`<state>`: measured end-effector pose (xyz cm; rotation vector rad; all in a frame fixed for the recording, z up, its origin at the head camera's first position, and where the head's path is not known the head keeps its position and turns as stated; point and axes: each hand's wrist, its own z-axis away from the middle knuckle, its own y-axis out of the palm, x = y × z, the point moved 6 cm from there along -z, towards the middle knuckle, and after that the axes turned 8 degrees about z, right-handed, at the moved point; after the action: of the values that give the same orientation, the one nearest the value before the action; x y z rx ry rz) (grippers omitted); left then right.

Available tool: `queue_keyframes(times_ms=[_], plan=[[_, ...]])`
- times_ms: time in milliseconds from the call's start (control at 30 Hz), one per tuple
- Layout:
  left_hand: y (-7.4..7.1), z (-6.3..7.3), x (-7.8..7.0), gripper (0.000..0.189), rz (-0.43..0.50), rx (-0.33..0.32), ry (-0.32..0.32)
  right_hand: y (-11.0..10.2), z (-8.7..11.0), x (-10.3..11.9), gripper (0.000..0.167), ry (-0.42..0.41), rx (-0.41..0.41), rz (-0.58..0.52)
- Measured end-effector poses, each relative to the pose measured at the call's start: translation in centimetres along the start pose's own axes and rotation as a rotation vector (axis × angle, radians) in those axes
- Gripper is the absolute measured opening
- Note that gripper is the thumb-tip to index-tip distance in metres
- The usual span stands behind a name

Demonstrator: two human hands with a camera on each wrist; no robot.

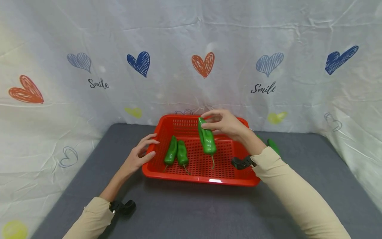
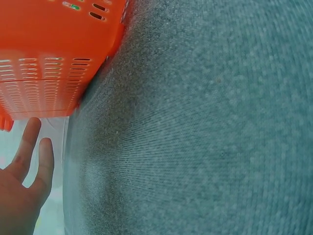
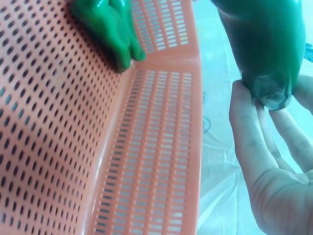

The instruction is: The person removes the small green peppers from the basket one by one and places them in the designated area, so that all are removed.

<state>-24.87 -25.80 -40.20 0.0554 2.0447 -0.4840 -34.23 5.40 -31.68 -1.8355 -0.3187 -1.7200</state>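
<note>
Right hand [image 1: 222, 122] has a green pepper [image 1: 208, 141] pinched by the tip, thumb on the near side, fingers on the far side. Pepper hangs tip up, stem down, over the middle of the red basket [image 1: 179, 177]. It's long, glossy, mid-green with bright highlights, a deep crease running lengthwise, wide at the shoulder, thin pale stem dangling. Right-wrist view: tip is blunt and puckered between the fingertips; the other end runs out of frame. Fingers behind the pepper partly covered by it.

Left hand [image 1: 139, 154] grasps nothing: fingers spread and fairly straight at the basket's left rim. Left-wrist view gets only two digits and part of the palm; I can't tell how firmly they touch.

Inside the basket, left side: two more peppers [image 1: 171, 151] [image 1: 182, 153], side by side, tips away from the person, stems near, same shiny green. Right-wrist view cuts them at the top edge; left-wrist view gives just a green fleck through the slots.

Basket sits on the grey surface [image 1: 179, 209]; right forearm covers its right rear part. Beyond that arm, green pieces [image 1: 273, 146] poke out, mostly hidden; count unclear.
</note>
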Motion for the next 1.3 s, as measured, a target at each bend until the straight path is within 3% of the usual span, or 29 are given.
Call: queue_keyframes(times_ms=[367,567,833,1300], plan=[[0.0,-0.2,-0.1,0.039,0.008,0.007,-0.015,-2.4,1.8,-0.6,0.043,-0.018,-0.049,0.052],[0.0,-0.1,0.1,0.039,0.001,0.006,0.007,-3.7,2.8,-1.3,0.043,-0.018,-0.085,0.087],[0.0,0.0,0.0,0.039,0.006,0.007,-0.002,-5.4,4.5,-1.8,0.046,0.022,-0.132,0.058],[-0.1,0.1,0.3,0.039,0.007,0.006,-0.004,-7.6,6.6,-1.7,0.043,-0.006,-0.152,0.002]])
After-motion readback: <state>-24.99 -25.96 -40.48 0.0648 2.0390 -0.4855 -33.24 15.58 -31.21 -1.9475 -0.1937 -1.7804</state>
